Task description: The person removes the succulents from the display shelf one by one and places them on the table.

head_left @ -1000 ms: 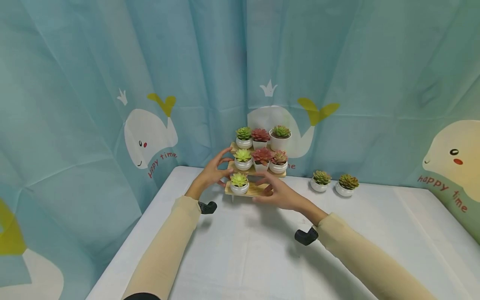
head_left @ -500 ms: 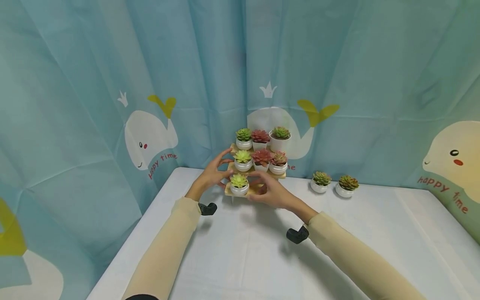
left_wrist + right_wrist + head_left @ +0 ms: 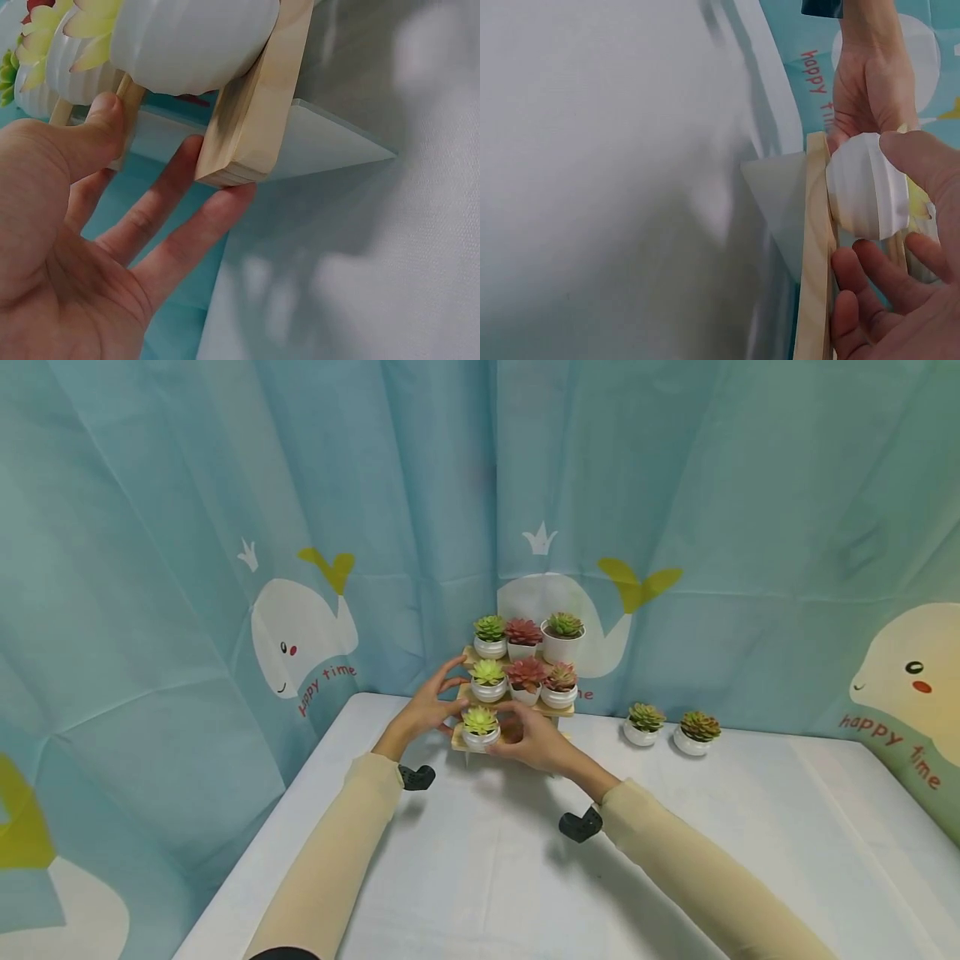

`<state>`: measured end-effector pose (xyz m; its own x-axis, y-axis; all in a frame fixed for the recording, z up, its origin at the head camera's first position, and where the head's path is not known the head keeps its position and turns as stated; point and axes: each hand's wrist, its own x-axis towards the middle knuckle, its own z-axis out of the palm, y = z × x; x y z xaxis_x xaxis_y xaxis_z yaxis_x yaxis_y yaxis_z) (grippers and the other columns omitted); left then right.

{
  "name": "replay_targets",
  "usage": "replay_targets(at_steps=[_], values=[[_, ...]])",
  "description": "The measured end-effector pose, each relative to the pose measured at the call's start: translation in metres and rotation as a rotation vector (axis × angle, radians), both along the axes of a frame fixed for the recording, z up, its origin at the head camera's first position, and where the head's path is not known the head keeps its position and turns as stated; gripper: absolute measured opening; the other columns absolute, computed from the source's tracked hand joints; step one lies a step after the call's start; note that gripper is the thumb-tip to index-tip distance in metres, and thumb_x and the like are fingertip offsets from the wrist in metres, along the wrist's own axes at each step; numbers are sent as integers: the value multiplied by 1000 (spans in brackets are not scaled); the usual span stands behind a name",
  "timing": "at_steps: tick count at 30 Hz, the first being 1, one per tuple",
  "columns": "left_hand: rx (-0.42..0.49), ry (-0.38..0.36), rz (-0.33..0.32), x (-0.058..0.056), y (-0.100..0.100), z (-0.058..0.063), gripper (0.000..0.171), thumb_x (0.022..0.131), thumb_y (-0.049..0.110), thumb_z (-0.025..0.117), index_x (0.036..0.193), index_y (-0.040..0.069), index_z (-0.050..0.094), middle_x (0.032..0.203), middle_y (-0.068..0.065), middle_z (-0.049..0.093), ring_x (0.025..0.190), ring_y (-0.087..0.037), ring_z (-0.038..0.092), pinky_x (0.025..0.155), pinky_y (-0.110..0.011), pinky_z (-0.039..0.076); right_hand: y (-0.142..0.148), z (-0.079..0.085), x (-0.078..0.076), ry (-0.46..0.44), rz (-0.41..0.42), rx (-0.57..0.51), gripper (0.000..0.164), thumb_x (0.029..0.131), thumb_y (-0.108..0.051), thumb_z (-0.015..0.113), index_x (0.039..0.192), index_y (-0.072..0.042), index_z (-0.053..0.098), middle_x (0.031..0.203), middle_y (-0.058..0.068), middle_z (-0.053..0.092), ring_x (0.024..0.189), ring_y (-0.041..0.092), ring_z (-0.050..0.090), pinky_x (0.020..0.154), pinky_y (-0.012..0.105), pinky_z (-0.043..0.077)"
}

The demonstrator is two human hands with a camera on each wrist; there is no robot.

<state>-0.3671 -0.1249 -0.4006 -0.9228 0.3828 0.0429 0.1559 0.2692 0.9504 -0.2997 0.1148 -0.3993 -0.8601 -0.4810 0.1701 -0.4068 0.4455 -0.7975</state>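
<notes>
Checker: Locate your left grip (image 3: pixel 423 706).

Guide: It is at the left end of the tiered wooden stand (image 3: pixel 460 741). Your thumb (image 3: pixel 105 112) and forefinger pinch the end of the middle shelf (image 3: pixel 133 97). Two further fingers (image 3: pixel 199 232) touch the end of the lower shelf (image 3: pixel 259 112).

Checker: Confirm the state of your right grip (image 3: pixel 536 739).

Guide: It pinches the white front pot (image 3: pixel 480 741). The right wrist view shows your thumb laid on one side of the pot, with curled fingers at the opposite side.

Checker: State the position of that pot.

Guide: It sits upright on the lower shelf, toward the left end, and carries a yellow-green succulent (image 3: pixel 480 720).

Checker: Identify the tiers above, left to right.

Guide: The middle shelf bears a pale green succulent (image 3: pixel 488 672), a dark red succulent (image 3: pixel 527 672) and a pinkish succulent (image 3: pixel 560 677). The top shelf (image 3: pixel 471 655) bears a green, a red and a second green plant, the last in a larger pot (image 3: pixel 561 648).

Checker: Report the remaining items.

Guide: Two small potted succulents (image 3: pixel 642 727) stand on the worktop (image 3: pixel 450 860), right of the stand and apart from your right grip. A blue curtain (image 3: pixel 420 485) printed with whales hangs behind.
</notes>
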Motion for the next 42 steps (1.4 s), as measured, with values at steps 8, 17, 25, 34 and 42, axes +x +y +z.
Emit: replay_targets(at_steps=[8,17,25,34,42], values=[[1,-5,-4,1,0,1,78,104,7,62,162,43,24,159,-10,41,82,-25,70,65,-58,60,-6,-1,-1,-8,-55,39,65,91,-21,82,144,1,50,126,18,68,112,29,67,93,41,56],[-5,-5,1,2,0,1,78,104,8,62,162,44,23,160,-10,40,83,-27,71,65,-56,61,-10,-3,0,-40,-93,56,66,91,-27,82,142,2,51,128,17,66,115,28,66,95,43,55],[-11,-4,0,1,-1,-1,78,104,10,62,162,44,23,160,-9,40,86,-29,71,64,-54,61,-12,-6,-1,-20,-108,59,62,91,-28,82,138,1,54,124,16,68,111,27,67,93,43,56],[-8,-4,-8,0,-2,0,78,104,10,62,162,45,22,161,-10,40,88,-31,71,68,-57,61,-13,-6,-1,-16,-107,55,58,93,-27,80,138,-1,54,125,16,67,112,28,67,93,43,56],[-4,-4,-11,-1,-2,-2,79,104,9,62,162,44,22,161,-12,38,88,-32,72,67,-57,61,-13,-6,0,-18,-110,53,59,93,-27,80,139,0,54,126,15,67,116,29,66,95,44,55]])
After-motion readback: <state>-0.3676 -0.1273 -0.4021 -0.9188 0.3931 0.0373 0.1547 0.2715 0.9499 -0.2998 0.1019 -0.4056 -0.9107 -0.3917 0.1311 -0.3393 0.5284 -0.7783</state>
